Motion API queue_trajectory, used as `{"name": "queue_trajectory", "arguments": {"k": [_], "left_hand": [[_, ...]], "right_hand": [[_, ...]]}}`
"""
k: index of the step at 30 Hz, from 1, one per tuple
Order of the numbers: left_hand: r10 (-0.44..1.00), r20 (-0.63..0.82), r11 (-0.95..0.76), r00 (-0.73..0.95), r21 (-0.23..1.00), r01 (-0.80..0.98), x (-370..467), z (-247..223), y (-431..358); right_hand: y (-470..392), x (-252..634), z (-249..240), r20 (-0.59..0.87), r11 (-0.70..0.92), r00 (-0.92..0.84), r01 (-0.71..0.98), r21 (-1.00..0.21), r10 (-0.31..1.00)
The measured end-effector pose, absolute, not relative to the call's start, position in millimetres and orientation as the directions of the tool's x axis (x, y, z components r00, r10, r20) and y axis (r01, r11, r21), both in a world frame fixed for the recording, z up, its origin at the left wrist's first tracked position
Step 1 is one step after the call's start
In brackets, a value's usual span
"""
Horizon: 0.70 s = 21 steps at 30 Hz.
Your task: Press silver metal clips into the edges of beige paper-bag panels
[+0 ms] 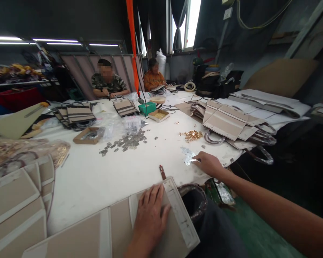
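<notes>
My left hand (150, 213) lies flat, fingers spread, on a beige panel (121, 224) with white strips, at the table's near edge. A brown tab (162, 172) with a metal end sticks out beyond the panel, and a dark wrapped handle (200, 202) curves at its right. My right hand (208, 164) reaches to a small pile of shiny silver plates (187, 154), its fingers pinched together at the pile's right side; what is between them is too small to make out. Gold-coloured pieces (191, 135) lie just behind that pile.
Grey metal plates (129, 140) are scattered mid-table near an open cardboard box (88, 135). Stacked beige panels with handles (226, 120) stand at the right, more panels (13, 200) at the left. Two people (109, 80) (153, 76) sit across the white table (97, 182).
</notes>
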<state>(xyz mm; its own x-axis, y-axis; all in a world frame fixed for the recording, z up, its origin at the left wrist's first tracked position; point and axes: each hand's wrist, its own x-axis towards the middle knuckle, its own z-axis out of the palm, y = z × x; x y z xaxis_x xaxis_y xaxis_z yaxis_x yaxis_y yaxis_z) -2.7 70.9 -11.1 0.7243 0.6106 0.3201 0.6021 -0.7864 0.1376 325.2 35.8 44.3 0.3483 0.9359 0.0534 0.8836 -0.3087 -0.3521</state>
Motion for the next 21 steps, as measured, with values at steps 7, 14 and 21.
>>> {"name": "queue_trajectory", "arguments": {"k": [7,14,21], "left_hand": [[0.649,0.232,-0.761,0.725,0.196,0.618,-0.4,-1.0,63.3],[0.661,0.214,-0.749,0.72,0.256,0.611,-1.3,1.2,60.3],[0.661,0.227,-0.749,0.716,0.263,0.608,-1.8,-1.5,60.0]], "right_hand": [[46.2,374.6,14.3,-0.028,-0.396,0.412,0.852,-0.341,0.911],[56.8,385.8,19.6,-0.085,-0.318,0.308,0.882,-0.347,0.948],[61.1,383.6,21.4,-0.08,-0.319,0.312,0.876,-0.361,0.947]]}}
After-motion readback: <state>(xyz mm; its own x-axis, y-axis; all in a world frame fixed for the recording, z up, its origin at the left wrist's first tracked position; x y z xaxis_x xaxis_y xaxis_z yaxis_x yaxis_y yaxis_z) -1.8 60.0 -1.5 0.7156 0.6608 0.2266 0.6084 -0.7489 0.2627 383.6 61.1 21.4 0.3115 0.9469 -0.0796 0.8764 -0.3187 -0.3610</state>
